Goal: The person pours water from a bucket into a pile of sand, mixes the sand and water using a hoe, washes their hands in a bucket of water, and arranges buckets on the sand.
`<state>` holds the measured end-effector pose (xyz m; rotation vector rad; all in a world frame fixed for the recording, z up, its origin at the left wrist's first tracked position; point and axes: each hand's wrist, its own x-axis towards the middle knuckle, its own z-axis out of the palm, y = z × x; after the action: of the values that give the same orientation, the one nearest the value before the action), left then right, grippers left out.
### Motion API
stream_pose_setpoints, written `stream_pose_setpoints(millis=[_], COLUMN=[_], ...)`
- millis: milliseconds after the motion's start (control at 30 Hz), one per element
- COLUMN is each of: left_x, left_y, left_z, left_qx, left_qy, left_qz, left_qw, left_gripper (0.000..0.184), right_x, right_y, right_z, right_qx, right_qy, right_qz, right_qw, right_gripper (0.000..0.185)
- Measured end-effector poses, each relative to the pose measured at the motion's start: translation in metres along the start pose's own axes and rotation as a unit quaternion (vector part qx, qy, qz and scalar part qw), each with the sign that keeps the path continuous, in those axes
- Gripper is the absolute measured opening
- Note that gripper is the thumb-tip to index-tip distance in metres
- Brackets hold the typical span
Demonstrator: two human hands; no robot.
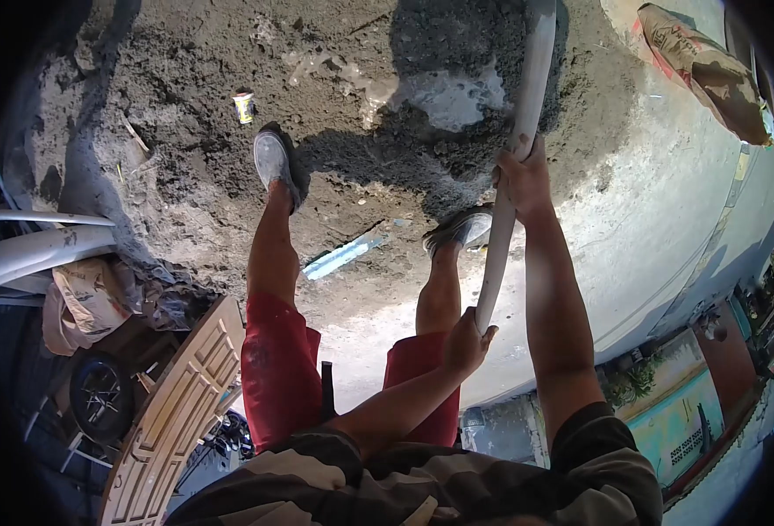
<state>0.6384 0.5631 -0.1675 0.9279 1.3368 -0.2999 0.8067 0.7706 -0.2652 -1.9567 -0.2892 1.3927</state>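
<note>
Head view: both your hands are closed around one long, pale pole (529,101), your left hand (468,346) wrapped about its near end, by your right thigh, and your right hand (525,180) gripping it farther up, fingers curled round the shaft. The pole slants away from your body over the ground, leaning a little to your right, and its far end runs out of view past the ground's far side, so you cannot tell what it ends in. Your right shoe (470,226) stands just left of the pole, between the two grips; your left shoe (273,162) is planted farther out on the rough grey ground (185,175). Between your legs lies a pale blue strip (345,254), apart from both shoes, and just beyond your left shoe sits a small yellow and white cup (244,108). To the right, the rough ground gives way to a smoother, sunlit pale surface (624,237), with a brown paper sack (711,70) lying at its far right corner. Along the ground's left edge are white pipes (41,254), and nearer you a crumpled sack (85,302), a black-tyred wheel (80,386) and a panelled wooden door (177,412) leaning at a tilt.
</note>
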Motion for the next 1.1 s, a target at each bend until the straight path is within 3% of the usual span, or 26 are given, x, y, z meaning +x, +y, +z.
stream_pose_setpoints(millis=[33,67,100,133,267,333,467,633,733,800,833,933,1033,1100], left_x=[0.019,0.037,0.057,0.076,0.092,0.071,0.026,-0.004,0.016,0.051,0.071,0.129,0.144,0.142], left_y=[0.004,0.013,0.014,0.027,0.013,-0.021,-0.101,-0.143,-0.118,-0.068,-0.036,0.073,0.131,0.132], left_z=[-0.018,-0.044,-0.06,-0.091,-0.162,-0.171,-0.167,-0.154,-0.154,-0.168,-0.178,-0.204,-0.231,-0.257], left_qx=[0.047,0.065,0.099,0.178,0.294,0.323,0.334,0.317,0.344,0.382,0.42,0.504,0.536,0.561], left_qy=[0.004,0.074,0.105,0.078,0.069,0.048,0.055,0.045,0.034,0.01,-0.001,-0.013,-0.026,-0.038], left_qz=[0.008,0.103,0.085,0.059,0.069,0.003,0.01,0.003,0.057,0.095,0.14,0.157,0.165,0.156], left_qw=[0.999,0.99,0.986,0.979,0.951,0.945,0.941,0.947,0.937,0.919,0.897,0.849,0.827,0.812], left_gripper=[0.043,0.041,0.038,0.036,0.035,0.036,0.039,0.023,0.022,0.021,0.02,0.018,0.02,0.02], right_x=[0.015,0.035,0.059,0.082,0.121,0.083,0.009,-0.057,-0.057,-0.025,-0.001,0.095,0.126,0.132], right_y=[-0.01,-0.018,-0.022,-0.025,0.022,0.049,0.094,0.119,0.094,0.083,0.079,0.087,0.076,0.1], right_z=[0.003,0.008,0.015,0.021,0.06,0.084,0.104,0.081,0.041,0.007,-0.008,-0.052,-0.039,-0.007], right_qx=[0.018,0.038,0.044,0.05,0.127,0.168,0.18,0.289,0.333,0.373,0.389,0.441,0.453,0.427], right_qy=[0.021,0.042,0.062,0.08,0.096,0.134,0.13,0.115,0.181,0.191,0.21,0.246,0.29,0.282], right_qz=[0.0,-0.001,0.007,0.016,0.067,0.107,0.119,0.119,0.097,0.05,0.034,0.071,0.117,0.182], right_qw=[1.0,0.998,0.997,0.995,0.985,0.971,0.968,0.943,0.92,0.907,0.896,0.86,0.835,0.84], right_gripper=[0.032,0.029,0.028,0.027,0.029,0.032,0.035,0.03,0.031,0.032,0.024,0.008,0.019,0.023])
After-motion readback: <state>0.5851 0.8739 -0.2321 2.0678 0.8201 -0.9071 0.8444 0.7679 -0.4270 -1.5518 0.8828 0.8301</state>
